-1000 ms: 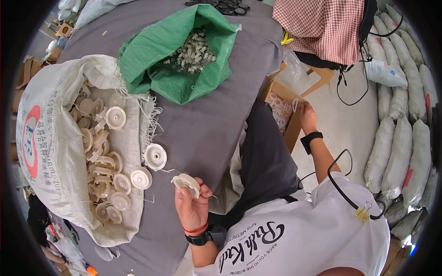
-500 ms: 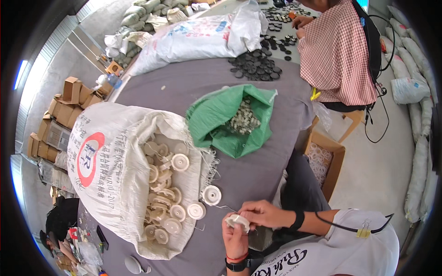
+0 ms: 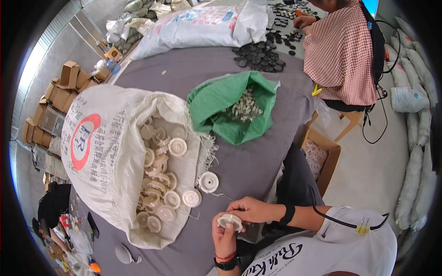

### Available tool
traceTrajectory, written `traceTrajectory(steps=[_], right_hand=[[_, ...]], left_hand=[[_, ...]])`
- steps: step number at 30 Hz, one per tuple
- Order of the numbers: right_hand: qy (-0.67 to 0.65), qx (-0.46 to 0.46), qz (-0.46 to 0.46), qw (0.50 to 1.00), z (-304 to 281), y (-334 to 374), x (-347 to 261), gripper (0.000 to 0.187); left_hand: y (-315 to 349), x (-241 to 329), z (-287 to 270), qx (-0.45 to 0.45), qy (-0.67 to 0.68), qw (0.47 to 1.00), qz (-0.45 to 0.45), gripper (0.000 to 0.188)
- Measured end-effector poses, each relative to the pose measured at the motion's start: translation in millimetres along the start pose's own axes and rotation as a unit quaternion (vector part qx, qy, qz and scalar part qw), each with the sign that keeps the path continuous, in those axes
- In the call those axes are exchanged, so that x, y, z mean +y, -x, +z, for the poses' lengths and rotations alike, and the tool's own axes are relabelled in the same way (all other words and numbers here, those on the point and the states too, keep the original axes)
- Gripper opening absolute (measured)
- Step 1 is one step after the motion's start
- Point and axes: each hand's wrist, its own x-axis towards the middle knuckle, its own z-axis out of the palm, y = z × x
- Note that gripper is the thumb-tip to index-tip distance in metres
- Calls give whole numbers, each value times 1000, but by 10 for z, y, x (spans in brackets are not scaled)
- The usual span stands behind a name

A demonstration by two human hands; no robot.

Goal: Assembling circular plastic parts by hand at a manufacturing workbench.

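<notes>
Low in the view, my left hand, with a red string and dark watch at its wrist, grips a cream-white round plastic wheel-shaped part, thumb on its face. My right hand reaches in from the right and its fingers touch the same part's edge; whether they pinch a small piece is hidden. Similar loose parts lie just beyond my hands: one wheel-shaped part on the grey cloth, another at the mouth of a white woven sack. Several more spill out of that sack.
A green bag of small pale pieces stands beyond the sack. Black discs are heaped farther back, near a co-worker in a checked garment. A carton of clear rings sits at right, below the grey-covered table.
The part in my left hand has turned, showing its round face more. Both hands stay on it, my right fingers now at its edge. The whole view has shifted slightly.
</notes>
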Motion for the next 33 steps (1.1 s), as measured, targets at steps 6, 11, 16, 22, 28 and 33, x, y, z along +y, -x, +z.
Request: traceTrajectory(steps=[6,11,16,22,28,33], right_hand=[[-58,2,-3,998,76,32,81,21],[-109,114,-27,987,-16,41,151,29],[-269,31,-36,962,-23,52,45,34],[-281,-1,66,957,105,-108,-13,26],[-402,115,93,904,146,-229,43,26],[-370,94,109,918,147,-227,66,29]], left_hand=[[-28,-44,-59,-16,5,1000,-6,32],[-73,-13,-40,-84,94,992,-18,41],[-169,71,-130,50,165,980,97,37],[-286,109,100,148,-45,967,202,33],[-276,-99,39,67,-130,963,225,31],[-287,-142,-37,139,-33,970,199,18]])
